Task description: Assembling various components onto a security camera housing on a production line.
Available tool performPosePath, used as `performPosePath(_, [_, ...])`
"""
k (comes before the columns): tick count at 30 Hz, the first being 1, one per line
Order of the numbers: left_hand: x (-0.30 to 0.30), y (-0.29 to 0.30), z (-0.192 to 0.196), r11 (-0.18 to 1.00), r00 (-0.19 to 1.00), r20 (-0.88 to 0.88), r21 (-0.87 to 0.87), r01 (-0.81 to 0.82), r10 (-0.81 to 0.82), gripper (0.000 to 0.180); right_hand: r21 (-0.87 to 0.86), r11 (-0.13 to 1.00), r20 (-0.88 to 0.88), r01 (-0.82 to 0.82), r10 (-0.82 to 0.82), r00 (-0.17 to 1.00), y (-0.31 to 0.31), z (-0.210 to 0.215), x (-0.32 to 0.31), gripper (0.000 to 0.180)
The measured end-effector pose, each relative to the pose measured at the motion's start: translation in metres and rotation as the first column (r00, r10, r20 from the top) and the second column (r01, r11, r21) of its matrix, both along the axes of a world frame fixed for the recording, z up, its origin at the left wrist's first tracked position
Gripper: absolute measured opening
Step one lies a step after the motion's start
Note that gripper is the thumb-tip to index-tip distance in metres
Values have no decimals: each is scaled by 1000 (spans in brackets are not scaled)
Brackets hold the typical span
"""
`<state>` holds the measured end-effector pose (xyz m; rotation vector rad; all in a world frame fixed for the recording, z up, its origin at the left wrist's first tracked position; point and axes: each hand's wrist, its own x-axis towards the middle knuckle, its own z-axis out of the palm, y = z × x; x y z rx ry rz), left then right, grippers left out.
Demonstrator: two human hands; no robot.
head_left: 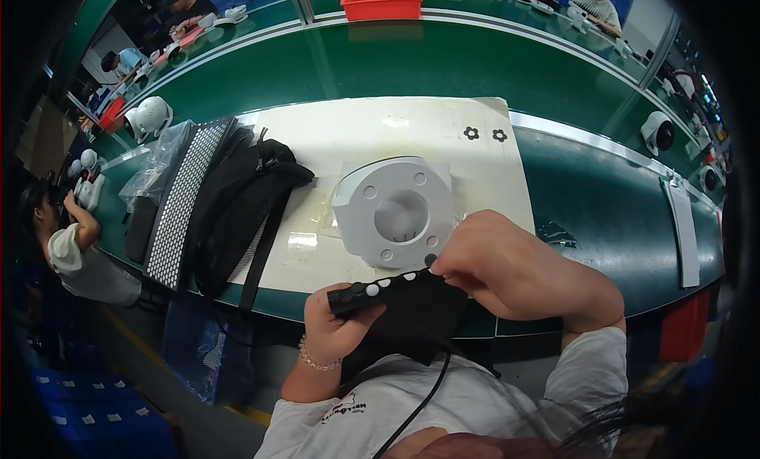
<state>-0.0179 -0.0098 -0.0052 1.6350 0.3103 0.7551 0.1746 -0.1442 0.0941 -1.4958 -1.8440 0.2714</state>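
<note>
My left hand is closed around one end of a black sheet with a row of white round dots along its bent edge. At its other end, the fingers of my right hand are pinched together beside a small dark disc. Whether the disc is between the fingertips or stuck on the sheet I cannot tell. Just beyond both hands lies a white rounded housing, with a large round opening in its middle and several small round recesses around it.
A cream board under the housing carries two black flower-shaped pieces. On the left lie a dotted black sheet, a black fabric bag and clear plastic. A red bin stands at the back; other people work nearby.
</note>
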Motion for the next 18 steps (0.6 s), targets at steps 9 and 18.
performPosePath(9, [3,-1,4,994,999,-4,103,43,-43,12,185,981,-84,-65,82,993,6,-11,-9,56])
performPosePath(18, [4,0,4,997,999,-35,78,23,-21,14,99,954,-129,-283,295,947,-2,-1,-15,56])
